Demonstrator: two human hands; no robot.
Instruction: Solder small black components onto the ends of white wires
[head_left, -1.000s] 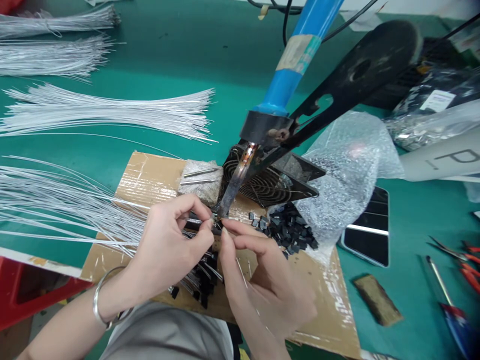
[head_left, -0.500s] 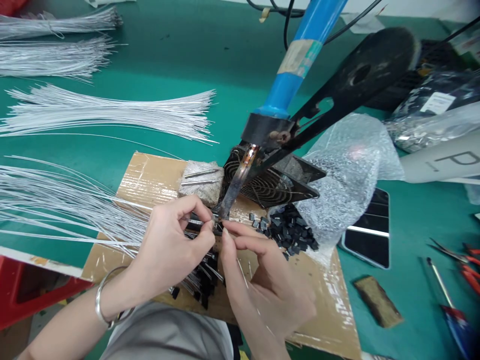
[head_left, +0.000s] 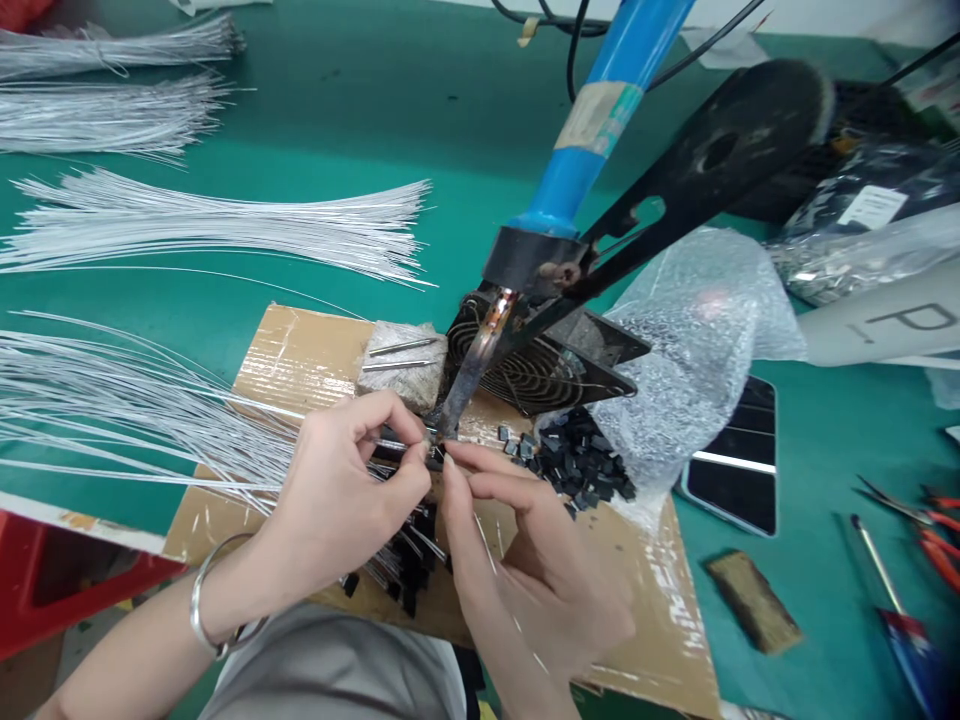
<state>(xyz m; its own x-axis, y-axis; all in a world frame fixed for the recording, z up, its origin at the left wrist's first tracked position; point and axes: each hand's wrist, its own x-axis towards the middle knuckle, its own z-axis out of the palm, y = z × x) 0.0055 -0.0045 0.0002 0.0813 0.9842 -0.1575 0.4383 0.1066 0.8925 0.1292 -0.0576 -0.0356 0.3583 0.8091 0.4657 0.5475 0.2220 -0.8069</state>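
Observation:
Just below the tip of a soldering iron (head_left: pixel 471 372) with a blue handle, both hands meet. My left hand (head_left: pixel 352 490) is closed, thumb and forefinger pinched beside the tip; what lies between them is too small and covered to name. A bundle of thin white wires (head_left: pixel 225 440) runs in from the left and passes behind this hand. My right hand (head_left: pixel 536 560) is closed too, fingertips together right of the tip, with a thin silvery solder wire (head_left: pixel 517 625) lying across its palm. A tiny dark piece shows between the two hands. Under them, black-ended wires (head_left: pixel 409 575) lie heaped.
Behind the iron's tip stands a black fan with a round grille (head_left: pixel 525 375). A pale block (head_left: pixel 401 365) carries two metal rods. Small black pieces (head_left: pixel 585 460) lie on the cardboard (head_left: pixel 645 610). Bubble wrap (head_left: pixel 690 350), a phone (head_left: pixel 735 460) and pliers (head_left: pixel 930 525) are at right.

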